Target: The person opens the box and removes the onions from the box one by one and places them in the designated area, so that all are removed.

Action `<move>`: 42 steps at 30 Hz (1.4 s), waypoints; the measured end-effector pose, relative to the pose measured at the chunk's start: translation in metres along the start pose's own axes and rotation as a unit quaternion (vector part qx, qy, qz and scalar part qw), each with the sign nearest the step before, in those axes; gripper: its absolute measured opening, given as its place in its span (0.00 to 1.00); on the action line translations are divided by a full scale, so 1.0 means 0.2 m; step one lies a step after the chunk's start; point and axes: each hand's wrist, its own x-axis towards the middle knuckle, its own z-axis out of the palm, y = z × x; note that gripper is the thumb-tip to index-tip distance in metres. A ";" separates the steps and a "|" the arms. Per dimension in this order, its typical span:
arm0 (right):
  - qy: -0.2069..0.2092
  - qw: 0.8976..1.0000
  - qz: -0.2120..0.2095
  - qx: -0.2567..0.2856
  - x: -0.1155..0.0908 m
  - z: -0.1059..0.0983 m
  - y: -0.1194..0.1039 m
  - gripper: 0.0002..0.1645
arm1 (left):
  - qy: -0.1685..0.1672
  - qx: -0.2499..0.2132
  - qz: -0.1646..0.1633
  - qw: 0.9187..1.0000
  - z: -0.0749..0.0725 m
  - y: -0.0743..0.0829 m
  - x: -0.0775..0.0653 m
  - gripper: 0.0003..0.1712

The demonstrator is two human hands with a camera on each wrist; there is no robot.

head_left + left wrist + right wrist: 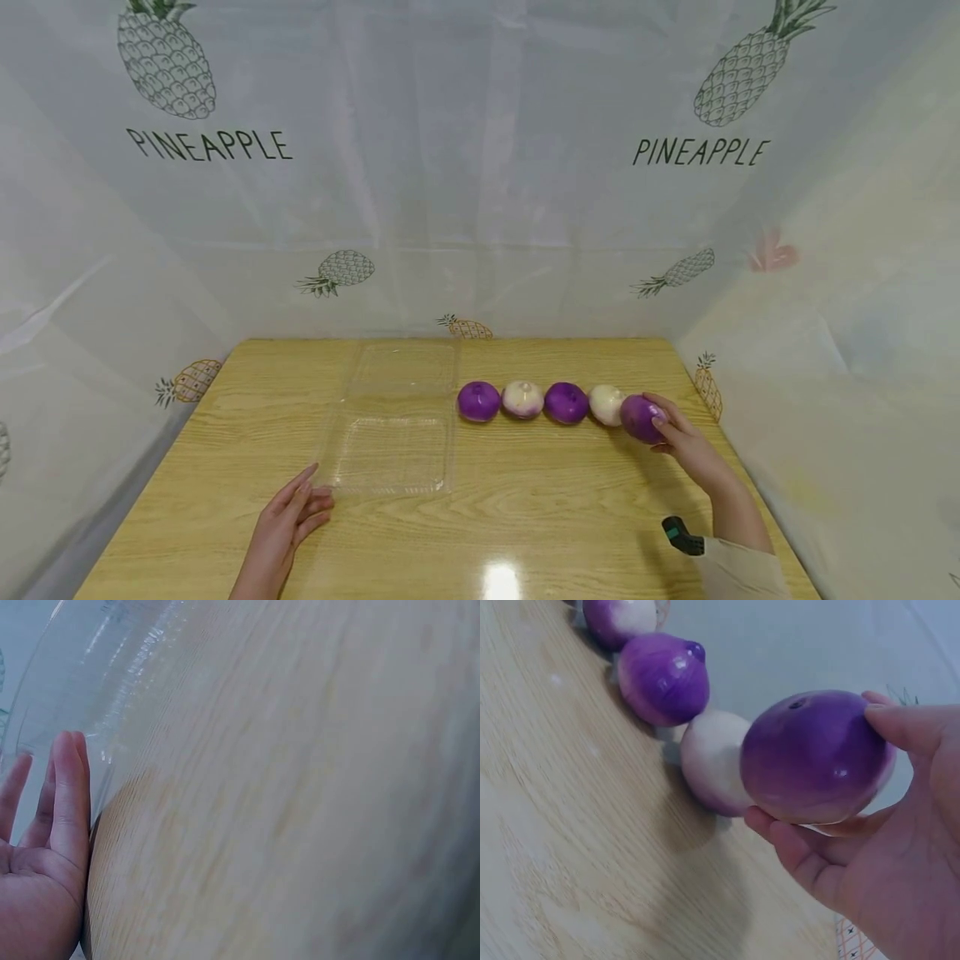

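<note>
My right hand grips a glossy purple onion between thumb and fingers, at the right end of a row. The onion seems raised off the table, with a shadow below it. Beside it, partly hidden in the right wrist view, sits a mostly white onion. Further left stand a purple onion, a white one with a purple lower edge and another purple one. My left hand rests, fingers extended, by the near left corner of a clear plastic clamshell box.
The box lies unfolded, its lid toward the back edge of the wooden table. A pale pineapple-print curtain closes off the back and both sides. A dark device sits at my right wrist.
</note>
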 end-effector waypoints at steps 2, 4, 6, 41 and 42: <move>0.013 1.000 0.004 0.002 0.00 -0.01 0.01 0.32 | 0.002 0.001 -0.003 1.000 0.00 0.00 0.00 0.20; 0.022 1.000 0.011 -0.010 0.00 -0.02 0.02 0.35 | 0.006 0.003 -0.007 1.000 0.00 0.00 0.00 0.20; 0.030 0.999 0.017 -0.022 0.01 -0.02 0.03 0.41 | 0.007 0.003 -0.008 1.000 0.00 0.00 0.00 0.19; 0.053 0.973 -0.058 -0.216 0.23 -0.21 0.17 0.38 | 0.001 -0.011 0.003 1.000 0.00 0.00 0.00 0.16; 0.054 0.972 -0.056 -0.223 0.23 -0.20 0.17 0.37 | 0.002 -0.011 0.002 1.000 0.00 0.00 0.00 0.16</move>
